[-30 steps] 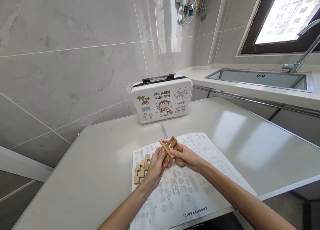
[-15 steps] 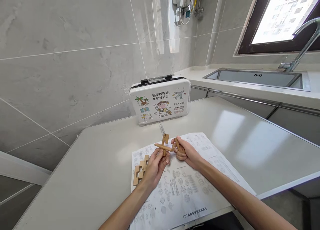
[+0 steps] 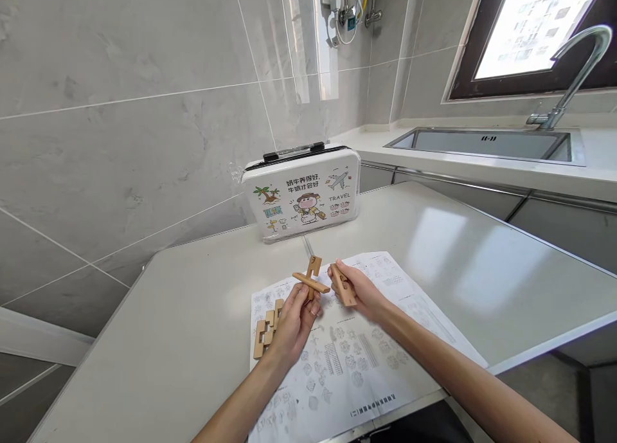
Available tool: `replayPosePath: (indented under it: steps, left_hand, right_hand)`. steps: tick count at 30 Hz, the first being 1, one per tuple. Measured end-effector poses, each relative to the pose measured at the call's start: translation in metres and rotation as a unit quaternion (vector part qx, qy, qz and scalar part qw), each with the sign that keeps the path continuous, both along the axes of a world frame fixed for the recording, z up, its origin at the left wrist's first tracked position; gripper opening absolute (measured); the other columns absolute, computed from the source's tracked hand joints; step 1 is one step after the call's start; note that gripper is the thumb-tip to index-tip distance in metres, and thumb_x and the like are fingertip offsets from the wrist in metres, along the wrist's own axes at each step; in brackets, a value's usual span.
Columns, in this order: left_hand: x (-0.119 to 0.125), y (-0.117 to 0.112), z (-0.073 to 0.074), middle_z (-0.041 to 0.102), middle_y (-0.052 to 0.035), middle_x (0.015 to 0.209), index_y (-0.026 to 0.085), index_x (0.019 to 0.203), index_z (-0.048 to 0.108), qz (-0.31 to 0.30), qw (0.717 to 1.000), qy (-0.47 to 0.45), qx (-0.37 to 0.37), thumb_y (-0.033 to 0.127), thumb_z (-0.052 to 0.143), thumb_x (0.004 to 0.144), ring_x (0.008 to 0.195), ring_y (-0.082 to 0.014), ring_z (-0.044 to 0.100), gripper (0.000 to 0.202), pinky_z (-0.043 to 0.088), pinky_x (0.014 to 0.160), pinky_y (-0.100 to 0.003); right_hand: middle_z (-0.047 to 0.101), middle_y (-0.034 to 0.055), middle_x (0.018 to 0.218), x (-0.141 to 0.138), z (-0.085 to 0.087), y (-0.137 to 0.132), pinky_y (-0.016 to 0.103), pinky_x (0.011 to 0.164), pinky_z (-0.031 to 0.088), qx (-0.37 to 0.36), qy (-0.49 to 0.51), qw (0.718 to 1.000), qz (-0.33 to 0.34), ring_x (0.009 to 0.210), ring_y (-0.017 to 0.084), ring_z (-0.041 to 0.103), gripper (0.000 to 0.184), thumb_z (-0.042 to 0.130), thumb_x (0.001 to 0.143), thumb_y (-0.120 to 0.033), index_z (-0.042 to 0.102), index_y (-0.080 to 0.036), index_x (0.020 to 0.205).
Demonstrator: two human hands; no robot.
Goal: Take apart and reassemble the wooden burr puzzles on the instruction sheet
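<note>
My left hand (image 3: 299, 314) grips two crossed wooden puzzle pieces (image 3: 312, 280) by the lower end. One piece stands up with a dark mark near its notched top; the other lies across it. Just to the right, my right hand (image 3: 361, 287) pinches a separate notched wooden puzzle piece (image 3: 344, 287), tilted and apart from the crossed pair. Several loose notched wooden pieces (image 3: 260, 339) lie to the left of my left hand, partly hidden by it. Both hands are above a printed diagram sheet (image 3: 380, 359) covered in small drawings.
A white cartoon-printed case (image 3: 303, 195) in clear plastic stands at the back of the pale table (image 3: 193, 327), near the grey tiled wall (image 3: 144, 160). To the right, a counter holds a sink (image 3: 486, 146) and a tap (image 3: 573, 76) under a window.
The piece in my right hand has turned, so its notched face and lower end show more. The crossed pieces in my left hand have tilted slightly. The camera view has shifted a little.
</note>
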State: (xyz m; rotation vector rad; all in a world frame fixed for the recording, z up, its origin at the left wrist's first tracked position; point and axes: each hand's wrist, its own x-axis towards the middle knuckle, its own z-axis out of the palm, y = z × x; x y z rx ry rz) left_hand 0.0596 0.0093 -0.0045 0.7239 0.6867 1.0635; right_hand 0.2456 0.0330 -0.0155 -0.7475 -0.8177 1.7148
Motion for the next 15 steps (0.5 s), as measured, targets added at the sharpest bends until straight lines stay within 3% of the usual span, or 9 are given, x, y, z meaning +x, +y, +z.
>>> replayPosePath:
  steps: [4,11,15]
  left_hand:
    - [-0.0003,0.001,-0.0001,0.06,0.0002,0.085,0.018,0.091,0.065,0.004,1.0,-0.005,0.001,0.037,0.076,0.094,0.067,-0.009,0.05,0.022,0.046,0.071,-0.026]
    - [-0.0012,0.0028,0.001,0.066,-0.0019,0.091,0.017,0.096,0.07,0.03,0.999,-0.018,-0.036,0.032,0.081,0.089,0.073,-0.0108,0.06,0.02,0.052,0.076,-0.026]
    - [-0.0017,0.0027,0.0005,0.066,-0.0016,0.09,0.017,0.095,0.071,0.029,0.999,-0.019,-0.041,0.03,0.082,0.089,0.075,-0.0107,0.06,0.018,0.053,0.077,-0.026]
  right_hand:
    - [0.044,-0.007,0.062,-0.0004,0.0036,-0.0009,0.021,0.043,0.022,0.0,0.03,1.0,0.007,0.047,0.005,0.025,0.049,0.078,0.085,-0.064,0.058,-0.019,0.082]
    - [0.064,0.0012,0.088,0.0025,0.0053,-0.0002,0.022,0.048,0.034,0.011,0.048,0.999,-0.013,0.059,0.007,0.048,0.045,0.087,0.078,-0.056,0.064,-0.018,0.087]
    - [0.058,-0.002,0.076,0.0037,0.0032,0.0021,0.021,0.05,0.034,0.002,0.075,0.997,-0.033,0.059,0.007,0.043,0.043,0.092,0.075,-0.05,0.066,-0.017,0.083]
